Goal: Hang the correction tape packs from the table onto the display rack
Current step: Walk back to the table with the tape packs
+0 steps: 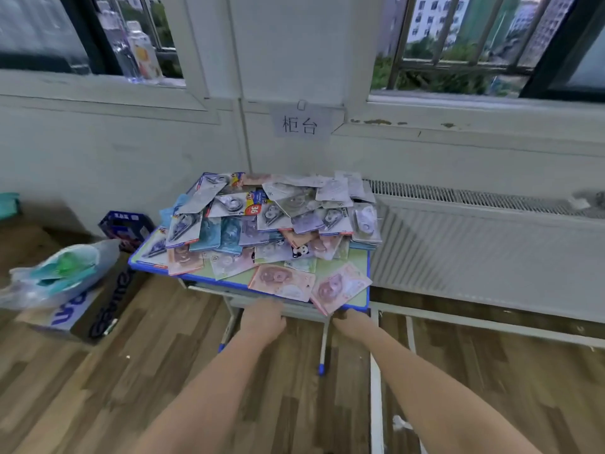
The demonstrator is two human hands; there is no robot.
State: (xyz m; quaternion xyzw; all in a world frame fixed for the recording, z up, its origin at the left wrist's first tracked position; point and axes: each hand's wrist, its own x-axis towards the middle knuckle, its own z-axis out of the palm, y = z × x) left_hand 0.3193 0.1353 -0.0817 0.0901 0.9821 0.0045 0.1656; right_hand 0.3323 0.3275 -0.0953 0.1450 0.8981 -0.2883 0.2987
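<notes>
A heap of correction tape packs [271,221] covers the small table [150,265], which has a blue rim. Two pink packs [339,286] lie at the front, one overhanging the near edge. My left hand [263,317] is at the table's front edge, just below the top, fingers curled out of sight. My right hand [348,321] reaches under the overhanging pink pack, and its fingers are hidden by the pack. No display rack is in view.
A white radiator [474,250] runs along the wall to the right of the table. To the left, a cardboard box [88,309] with a plastic bag [62,270] on it stands on the wooden floor. A blue box [126,226] sits behind it.
</notes>
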